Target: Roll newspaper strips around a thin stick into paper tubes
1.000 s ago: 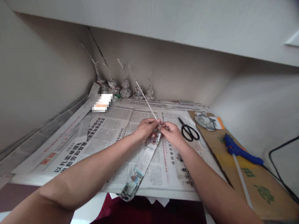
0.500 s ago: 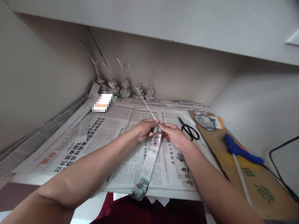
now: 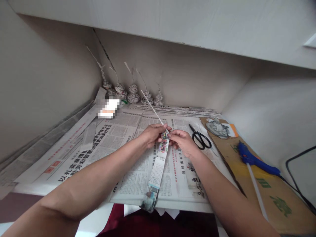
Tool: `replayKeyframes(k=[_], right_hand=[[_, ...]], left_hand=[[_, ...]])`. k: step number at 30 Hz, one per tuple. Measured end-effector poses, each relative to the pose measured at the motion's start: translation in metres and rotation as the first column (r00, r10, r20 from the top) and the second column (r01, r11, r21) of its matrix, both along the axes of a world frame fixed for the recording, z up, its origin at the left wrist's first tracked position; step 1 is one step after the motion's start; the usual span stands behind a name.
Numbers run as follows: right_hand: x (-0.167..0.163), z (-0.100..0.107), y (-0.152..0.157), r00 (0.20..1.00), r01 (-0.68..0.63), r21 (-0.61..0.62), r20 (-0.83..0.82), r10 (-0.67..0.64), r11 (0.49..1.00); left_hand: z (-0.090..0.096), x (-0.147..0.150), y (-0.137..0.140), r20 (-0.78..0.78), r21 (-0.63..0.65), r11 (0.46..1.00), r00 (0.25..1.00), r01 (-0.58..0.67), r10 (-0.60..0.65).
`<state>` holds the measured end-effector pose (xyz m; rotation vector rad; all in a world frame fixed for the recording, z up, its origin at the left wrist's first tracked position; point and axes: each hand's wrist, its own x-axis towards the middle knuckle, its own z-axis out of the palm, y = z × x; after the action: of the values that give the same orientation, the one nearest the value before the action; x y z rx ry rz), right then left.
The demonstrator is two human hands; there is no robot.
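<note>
Left hand (image 3: 155,134): fingertips pinched on paper strip (image 3: 161,155). Right hand (image 3: 183,141), at 3 o'clock from left: thumb and finger closed on same strip. Thin rolled stem (image 3: 153,108) done, pointing 11 o'clock; flat tail (image 3: 155,179), not yet rolled, toward 6 o'clock, at table edge (image 3: 187,205).

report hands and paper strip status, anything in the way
Left hand and right hand pinching paper strip. Far end rolled thin, near part unrolled. Scissors off right, clear of strip.
</note>
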<state>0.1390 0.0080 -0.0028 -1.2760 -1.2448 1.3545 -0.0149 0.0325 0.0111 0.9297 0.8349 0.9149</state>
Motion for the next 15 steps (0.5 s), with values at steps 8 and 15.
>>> replayKeyframes(k=[8,15], right_hand=[[-0.0101,0.0063,-0.0081,0.972,0.106,0.211,0.185,-0.146,0.972],[-0.0054,0.0048,-0.0024,1.000,0.024,-0.032,-0.013,-0.024,0.999]], left_hand=[[0.0009,0.0015,-0.0009,0.038,-0.027,0.998,0.998,-0.054,0.055],[-0.0010,-0.0004,0.0003,0.059,-0.054,0.999,0.998,0.006,-0.003]])
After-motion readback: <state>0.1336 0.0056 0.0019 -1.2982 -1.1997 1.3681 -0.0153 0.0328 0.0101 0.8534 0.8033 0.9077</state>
